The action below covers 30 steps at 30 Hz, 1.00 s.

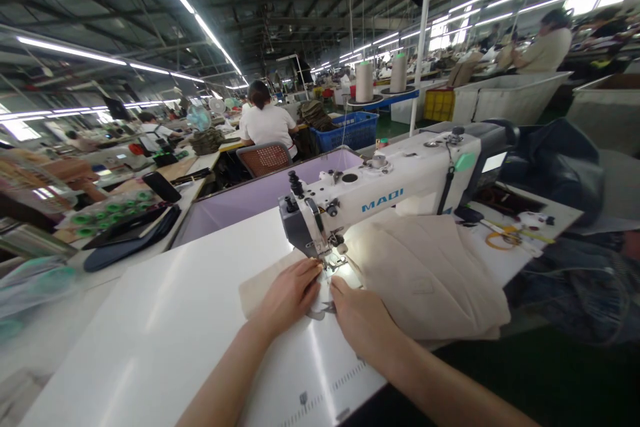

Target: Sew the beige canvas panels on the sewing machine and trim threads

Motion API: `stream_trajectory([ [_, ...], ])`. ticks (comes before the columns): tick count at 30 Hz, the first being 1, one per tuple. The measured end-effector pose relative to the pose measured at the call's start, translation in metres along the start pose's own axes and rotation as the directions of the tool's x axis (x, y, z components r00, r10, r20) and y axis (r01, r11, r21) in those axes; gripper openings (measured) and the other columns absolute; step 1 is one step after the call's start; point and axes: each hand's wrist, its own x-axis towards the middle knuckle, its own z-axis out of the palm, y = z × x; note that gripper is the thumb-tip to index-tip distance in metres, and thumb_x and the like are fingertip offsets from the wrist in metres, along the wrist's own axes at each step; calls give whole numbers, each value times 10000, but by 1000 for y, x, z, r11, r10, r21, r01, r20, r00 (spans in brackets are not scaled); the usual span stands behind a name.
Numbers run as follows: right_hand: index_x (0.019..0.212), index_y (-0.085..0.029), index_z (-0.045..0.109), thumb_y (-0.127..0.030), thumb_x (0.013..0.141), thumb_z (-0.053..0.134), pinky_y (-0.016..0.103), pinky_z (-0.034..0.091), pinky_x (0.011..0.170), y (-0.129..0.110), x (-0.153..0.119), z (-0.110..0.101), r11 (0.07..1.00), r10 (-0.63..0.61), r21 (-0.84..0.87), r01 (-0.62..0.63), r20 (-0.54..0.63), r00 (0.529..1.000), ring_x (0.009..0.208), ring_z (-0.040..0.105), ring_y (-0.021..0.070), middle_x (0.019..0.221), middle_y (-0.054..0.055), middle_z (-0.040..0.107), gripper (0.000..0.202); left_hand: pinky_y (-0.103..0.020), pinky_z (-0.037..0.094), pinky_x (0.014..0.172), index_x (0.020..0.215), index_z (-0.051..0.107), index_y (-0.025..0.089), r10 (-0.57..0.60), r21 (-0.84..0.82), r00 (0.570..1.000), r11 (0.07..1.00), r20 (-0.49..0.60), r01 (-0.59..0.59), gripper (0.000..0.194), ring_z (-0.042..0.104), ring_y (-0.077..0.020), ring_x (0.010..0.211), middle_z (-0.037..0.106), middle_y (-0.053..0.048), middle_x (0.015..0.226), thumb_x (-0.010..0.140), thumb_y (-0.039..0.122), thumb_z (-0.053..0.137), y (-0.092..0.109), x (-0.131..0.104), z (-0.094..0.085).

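Note:
A white sewing machine [395, 190] stands on a white table [165, 320]. Beige fabric [430, 273] lies under its arm and spreads to the right. My left hand [293, 293] rests flat on the fabric just left of the presser foot [333, 260]. My right hand [363, 323] presses the fabric just in front of the foot, fingers pointing toward the needle. Both hands touch the cloth near the lit needle area.
Scissors and small tools [505, 233] lie at the table's right end beside dark garments [560, 167]. A lilac panel [260, 197] stands behind the table. A person in white [267, 123] sits ahead with their back turned. A blue basket [350, 130] and thread cones [364, 82] stand further back.

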Motion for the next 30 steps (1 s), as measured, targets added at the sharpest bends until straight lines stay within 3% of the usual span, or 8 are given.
stream_trajectory([
  [11,1245,-145,623,-115,967,460,245,538,542,-2,-7,23,999,-2,-36,-2,-98,995,676,711,171,1240,137,664,323,-436,501,1091,1297,633,155,-2,35,999,999,-34,3,373,601,-271,1251,650,-122,1348,984,262,461,-2,-3,8],
  [24,1302,-119,590,-93,934,479,301,582,595,-2,-7,19,1000,7,28,-5,-51,999,753,732,220,1316,197,622,385,-424,495,1091,1278,647,184,-3,7,1000,1000,-30,3,359,608,-252,1237,663,-104,1325,995,248,435,0,0,3],
  [30,1362,-119,565,-92,950,451,259,578,634,-4,-8,20,1000,17,-8,-18,-50,999,783,733,197,1362,202,604,428,-421,471,1110,1290,646,165,-40,16,999,999,-8,40,363,587,-256,1273,646,-115,1359,992,254,460,1,-1,3],
])
